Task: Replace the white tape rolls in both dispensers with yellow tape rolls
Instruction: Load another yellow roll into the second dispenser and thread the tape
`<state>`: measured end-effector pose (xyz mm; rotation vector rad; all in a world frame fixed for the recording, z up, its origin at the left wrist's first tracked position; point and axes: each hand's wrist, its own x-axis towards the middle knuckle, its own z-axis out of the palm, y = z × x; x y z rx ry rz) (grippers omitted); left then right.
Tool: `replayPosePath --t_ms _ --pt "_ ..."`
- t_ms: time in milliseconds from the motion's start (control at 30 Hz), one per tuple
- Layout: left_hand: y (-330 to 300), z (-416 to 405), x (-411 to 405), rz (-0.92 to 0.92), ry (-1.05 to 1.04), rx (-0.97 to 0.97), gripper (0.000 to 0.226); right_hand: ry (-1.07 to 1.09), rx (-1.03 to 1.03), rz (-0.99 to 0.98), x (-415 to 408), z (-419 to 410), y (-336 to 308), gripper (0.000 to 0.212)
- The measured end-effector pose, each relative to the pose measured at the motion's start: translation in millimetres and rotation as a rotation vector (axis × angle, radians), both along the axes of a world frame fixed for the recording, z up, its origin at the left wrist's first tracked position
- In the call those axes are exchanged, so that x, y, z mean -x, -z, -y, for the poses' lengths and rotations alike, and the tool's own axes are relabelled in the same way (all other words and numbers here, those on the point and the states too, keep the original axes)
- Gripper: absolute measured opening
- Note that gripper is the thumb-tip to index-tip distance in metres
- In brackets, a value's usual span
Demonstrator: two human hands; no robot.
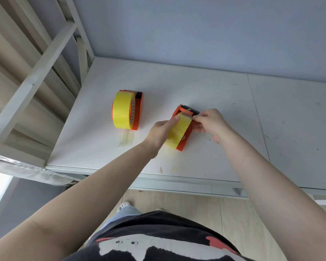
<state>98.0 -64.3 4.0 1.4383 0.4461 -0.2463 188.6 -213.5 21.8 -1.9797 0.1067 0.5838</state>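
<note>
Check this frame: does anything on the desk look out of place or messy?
Yes. A loose tail of clear-looking tape trails from under the left dispenser onto the desk instead of sitting at its cutter. A small scrap lies near the front edge. Faint smudges mark the desk's right side.

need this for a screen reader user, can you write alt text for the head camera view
Both hands work on an orange tape dispenser lying on a white table: the left hand holds its yellow tape roll while the right hand pinches the tape end near the cutter. To the left, a second orange dispenser already carries a yellow roll.
</note>
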Motion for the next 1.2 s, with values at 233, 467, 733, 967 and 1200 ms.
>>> replayPosePath --t_ms 233,467,733,967,1200 --pt "2.5 1.4 2.2 -0.001 -0.055 -0.134 0.044 -0.038 0.323 0.087 -10.7 4.7 2.6 0.016" --pt "0.3 -1.7 3.9 -0.037 -0.041 -0.139 0.033 0.123 -0.060 0.005 3.3 10.1 -3.1 0.014" --pt "3.8 -1.5 6.5 -0.039 -0.046 -0.149 0.043 0.212 -0.161 -0.031 11.4 2.7 -8.5 0.010" --pt "-2.8 -3.8 14.7 0.017 -0.014 -0.086 0.037 0.192 -0.005 0.114 1.3 -2.5 -9.9 0.028" --pt "-15.1 -17.4 17.9 0.083 0.025 -0.084 0.034 0.299 -0.132 0.081 -12.5 -9.9 -18.7 0.032"
